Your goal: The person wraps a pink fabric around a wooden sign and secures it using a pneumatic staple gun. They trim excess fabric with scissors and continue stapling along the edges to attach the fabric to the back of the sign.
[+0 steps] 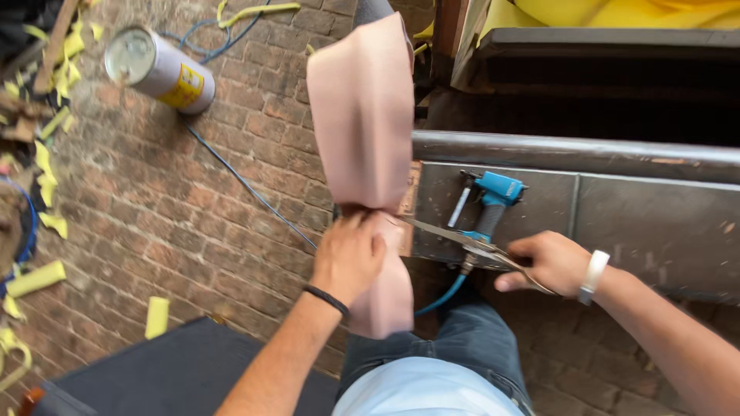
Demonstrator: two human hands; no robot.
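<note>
The left hand (348, 254) pinches a strip of pink fabric (362, 115) at a gathered waist, its fingers curled tight around the cloth; the fingertips themselves are buried in the fold and cannot be seen. Above the fingers the fabric rises in a broad panel whose top runs out of view; below them a shorter flap hangs over the person's jeans. The right hand (543, 262) grips the handles of a pair of scissors (455, 237), fingers closed through and around them, so the handles are mostly hidden. The blades reach from that hand toward the left fingers, their tips at the pinched fabric; whether they are parted is hard to make out. Just beyond the right fingers a blue air stapler (493, 202) lies on the dark metal bench (640, 208), its hose dropping below. Well away from the left fingers, a metal can (160, 71) lies on its side on the brick floor; its contents cannot be seen.
</note>
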